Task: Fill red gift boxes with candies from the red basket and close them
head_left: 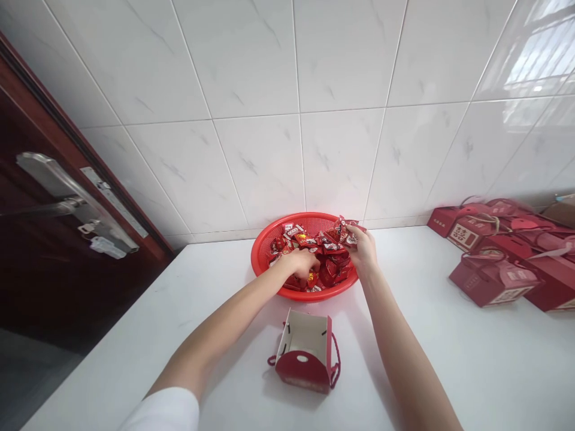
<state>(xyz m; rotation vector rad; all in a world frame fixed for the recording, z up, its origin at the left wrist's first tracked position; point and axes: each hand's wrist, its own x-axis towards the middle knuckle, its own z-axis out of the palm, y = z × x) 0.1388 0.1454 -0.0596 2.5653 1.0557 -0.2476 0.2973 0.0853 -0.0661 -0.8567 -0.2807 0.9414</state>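
A red plastic basket [258, 254] with perforated sides holds many red-wrapped candies [330, 269]. Inside it, my left hand [302, 263] reaches down among the wrappers with curled fingers; its fingertips and whatever they grip are hidden. At the basket's right rim, my right hand [363, 244] is closed on red candy packets [345, 230], raised slightly above the pile. Between my forearms, in front of the basket, stands a small dark red gift box [303, 368] with its top open. Its pale inside shows nothing in it, and red cord handles hang at both sides.
Several closed red gift boxes [498, 278] are clustered on the right of the white table [215, 281], some stacked. A white tiled wall [256, 161] rises behind the table. On the left is a dark red door [36, 251] with a metal handle and keys.
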